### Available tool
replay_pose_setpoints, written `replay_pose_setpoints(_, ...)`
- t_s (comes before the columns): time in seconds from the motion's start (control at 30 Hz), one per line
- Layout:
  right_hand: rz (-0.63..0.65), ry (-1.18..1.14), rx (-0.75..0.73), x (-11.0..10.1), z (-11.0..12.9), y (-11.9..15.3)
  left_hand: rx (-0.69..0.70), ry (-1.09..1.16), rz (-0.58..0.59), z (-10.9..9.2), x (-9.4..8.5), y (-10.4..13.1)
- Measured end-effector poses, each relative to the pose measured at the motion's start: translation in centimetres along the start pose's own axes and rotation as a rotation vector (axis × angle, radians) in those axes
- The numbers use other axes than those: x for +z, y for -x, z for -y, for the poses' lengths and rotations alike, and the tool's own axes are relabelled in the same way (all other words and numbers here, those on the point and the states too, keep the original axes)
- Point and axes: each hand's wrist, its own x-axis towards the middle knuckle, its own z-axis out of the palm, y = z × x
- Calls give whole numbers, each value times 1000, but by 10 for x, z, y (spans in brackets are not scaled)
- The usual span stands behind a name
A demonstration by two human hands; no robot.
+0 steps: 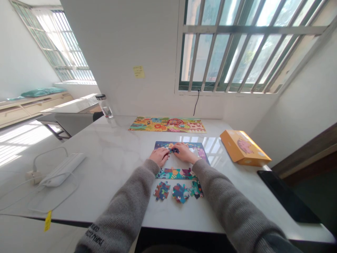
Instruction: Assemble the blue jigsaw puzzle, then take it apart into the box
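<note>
A jigsaw puzzle (162,174) with a dark, colourful border lies on the table, its white middle partly bare. My right hand (183,153) reaches over its upper part, fingertips closed on a small dark blue puzzle piece (174,150). My left hand (159,156) rests at the puzzle's left side, its fingers stretched flat towards that same piece. Nearer to me lie loose puzzle pieces in three groups: a brown and blue one (162,190), a blue one (180,193) and a teal one (196,189), partly beside my right sleeve.
A finished-looking farm animal puzzle strip (168,124) lies by the wall. An orange box (244,147) and a black tablet-like slab (288,195) are on the right. A clear bottle (105,107) stands back left; a white power strip (63,170) with cables lies left.
</note>
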Motion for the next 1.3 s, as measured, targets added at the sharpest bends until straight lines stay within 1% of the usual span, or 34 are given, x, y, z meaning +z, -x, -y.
replay_pose_setpoints(0.1, -8, -9, 0, 1, -1, 0, 14, -23, 15, -1, 5, 1)
replay_pose_setpoints(0.23, -14, -27, -62, 1, -8, 1, 12, -58, 36, -3, 7, 2)
replay_pose_setpoints(0.43, -56, 50, -144, -10, -24, 12, 3, -67, 67, -5, 6, 2)
replay_pose_setpoints(0.6, 20, 60, -221, -17, -30, 23, 19, -88, 97, -6, 7, 1)
replay_pose_setpoints(0.67, 31, 72, -235, -17, -30, 26, 22, -94, 101, -6, 7, 1)
replay_pose_setpoints(0.8, 14, 117, -249, -16, -27, 31, 27, -87, 104, -6, 7, 1)
replay_pose_setpoints(0.97, 9, 177, -253, -14, -23, 33, 3, -87, 88, -8, 5, 2)
replay_pose_setpoints(1.3, 26, 184, -202, -16, -17, 34, -8, -70, 88, -8, 8, 1)
